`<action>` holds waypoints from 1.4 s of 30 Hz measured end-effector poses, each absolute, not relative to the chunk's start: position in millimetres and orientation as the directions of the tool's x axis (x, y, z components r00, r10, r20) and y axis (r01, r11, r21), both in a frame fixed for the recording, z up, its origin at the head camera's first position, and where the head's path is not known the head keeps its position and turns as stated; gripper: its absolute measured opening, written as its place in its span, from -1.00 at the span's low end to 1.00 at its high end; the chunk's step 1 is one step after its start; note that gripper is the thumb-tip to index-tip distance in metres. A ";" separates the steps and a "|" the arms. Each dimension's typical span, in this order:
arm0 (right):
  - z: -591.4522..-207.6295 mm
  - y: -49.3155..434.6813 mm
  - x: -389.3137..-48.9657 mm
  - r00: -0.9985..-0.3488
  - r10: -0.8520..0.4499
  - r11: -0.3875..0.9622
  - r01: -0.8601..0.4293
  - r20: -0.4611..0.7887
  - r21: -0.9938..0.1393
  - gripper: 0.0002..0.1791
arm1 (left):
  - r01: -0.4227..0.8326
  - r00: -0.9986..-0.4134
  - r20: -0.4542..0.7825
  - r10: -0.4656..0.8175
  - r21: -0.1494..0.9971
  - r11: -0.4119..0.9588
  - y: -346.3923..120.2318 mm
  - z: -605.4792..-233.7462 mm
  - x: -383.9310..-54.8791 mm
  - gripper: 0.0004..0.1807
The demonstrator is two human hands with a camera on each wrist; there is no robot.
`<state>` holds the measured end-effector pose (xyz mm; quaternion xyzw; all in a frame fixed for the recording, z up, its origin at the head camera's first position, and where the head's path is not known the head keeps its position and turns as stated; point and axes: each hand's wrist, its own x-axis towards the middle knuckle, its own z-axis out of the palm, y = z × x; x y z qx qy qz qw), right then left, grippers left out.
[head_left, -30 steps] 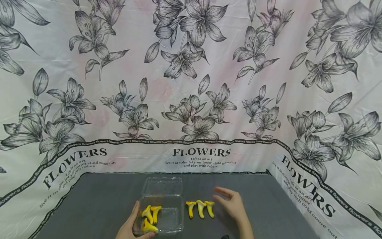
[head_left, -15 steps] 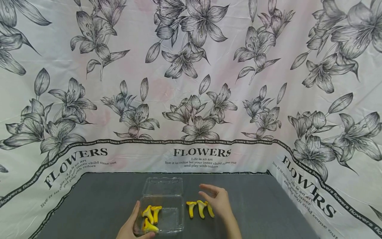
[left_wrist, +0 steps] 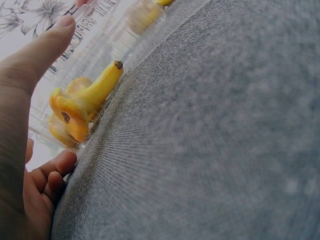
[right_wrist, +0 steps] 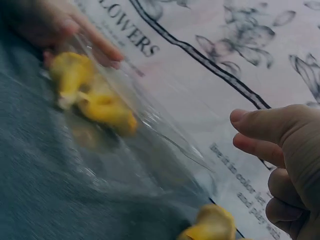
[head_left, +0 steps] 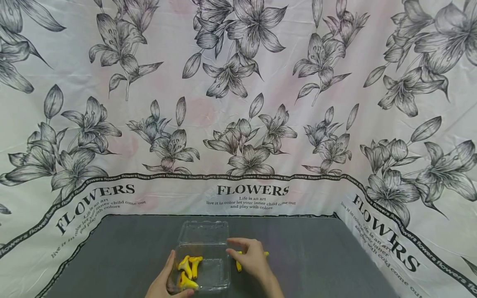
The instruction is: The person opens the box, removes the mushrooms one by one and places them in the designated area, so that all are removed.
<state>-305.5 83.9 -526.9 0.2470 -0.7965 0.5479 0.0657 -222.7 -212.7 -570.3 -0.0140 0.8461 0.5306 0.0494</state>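
Note:
My left hand holds the near left corner of a clear plastic clamshell box, with its thumb along the front. The box's lid is folded back, away from me. Three yellow chanterelle mushrooms lie in its left part; one chanterelle shows through the wall beside my left thumb. To the right of the box, my right hand hovers over the chanterelles on the table, hiding most of them. In the right wrist view, nothing is between the right thumb and forefinger, which stand slightly apart.
A dark grey cloth covers the table. White fabric printed with flowers and lettering rises behind it and along both sides.
My right hand has moved left from beside the loose chanterelles to over them, close to the box's right edge. The left hand and the box have stayed in place.

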 end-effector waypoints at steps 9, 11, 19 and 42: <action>-529.9 45.1 -289.9 -0.799 -0.488 0.296 -0.531 0.352 -0.794 -0.70 | -0.082 -0.995 -0.097 0.013 0.897 0.435 -215.3 -572.9 -220.4 0.35; -529.0 37.6 -289.4 -0.785 -0.512 0.297 -0.542 0.348 -0.786 -0.71 | -0.089 -0.994 -0.105 0.015 0.901 0.426 -214.6 -573.1 -221.0 0.35; -525.8 17.1 -297.0 -0.747 -0.574 0.336 -0.588 0.335 -0.736 -0.71 | -0.064 -0.994 -0.093 0.054 0.915 0.398 -216.2 -576.6 -223.8 0.34; -534.1 1.7 -304.5 -0.802 -0.530 0.565 -0.576 0.275 -0.591 -0.79 | -0.067 -0.995 -0.093 0.045 0.911 0.407 -215.4 -575.9 -226.6 0.36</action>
